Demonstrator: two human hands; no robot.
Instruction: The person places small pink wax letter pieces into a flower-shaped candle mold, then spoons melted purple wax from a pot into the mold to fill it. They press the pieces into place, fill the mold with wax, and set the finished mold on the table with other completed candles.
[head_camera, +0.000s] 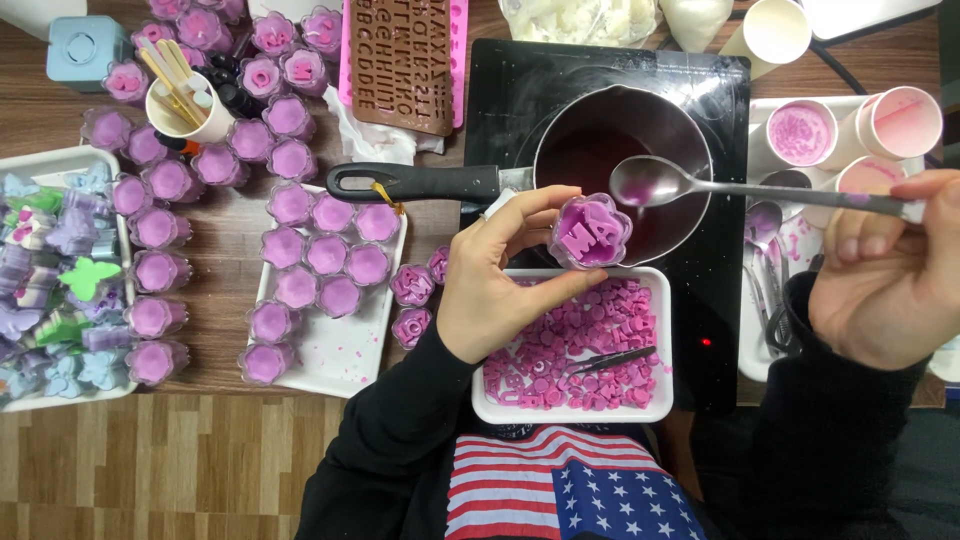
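over a cluttered wooden table (60, 120), left hand (490, 285) fingers pinch a flower-shaped purple candle cup (590, 232), right hand (875, 285) fingers grip a spoon (700, 185) just above it.

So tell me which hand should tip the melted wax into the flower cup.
The right hand. It already holds the spoon, whose bowl hangs close above and right of the flower cup. The left hand is taken up pinching that cup over the white tray.
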